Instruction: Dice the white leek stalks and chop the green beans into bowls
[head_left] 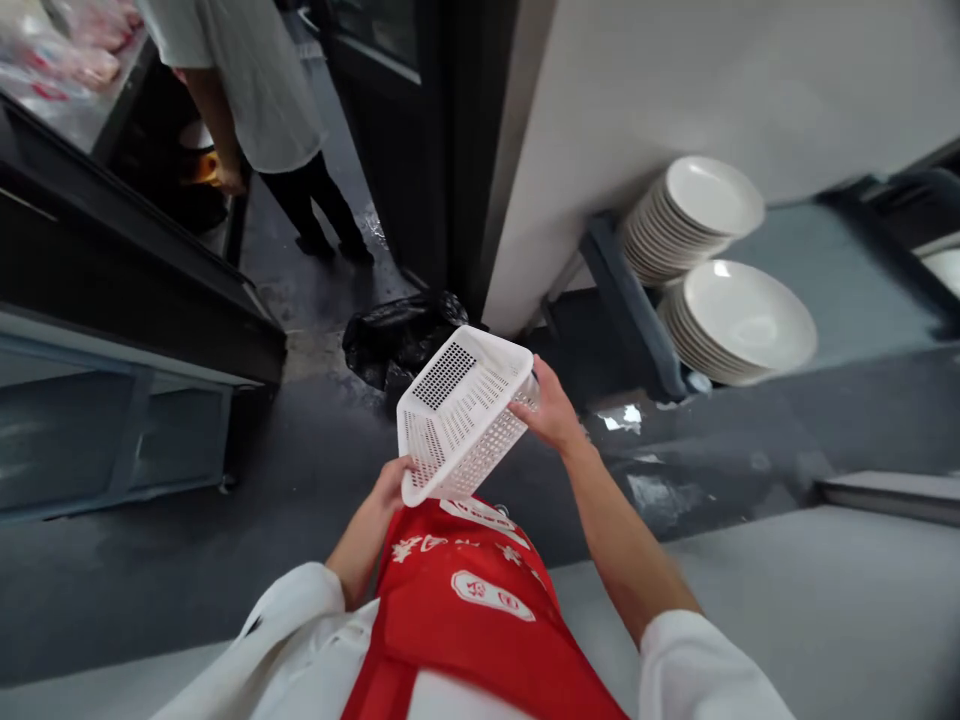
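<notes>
Red apron (442, 640) at six o'clock; perforated white plastic basket (466, 412) held mid-view.
Left hand (390, 484) and right hand (553, 406) grip its eight and three o'clock edges, likely for balance (it looks tilted).

Left grip (388, 485) and right grip (555, 407) hold a tilted white perforated basket (472, 415). Stacked plates (739, 318) stand at two o'clock from it.

Two stacks of white plates (750, 318) top a blue-grey cart (836, 270) on my feed; a black plastic bag (384, 342) lies on the dark grey floor (322, 450).
</notes>
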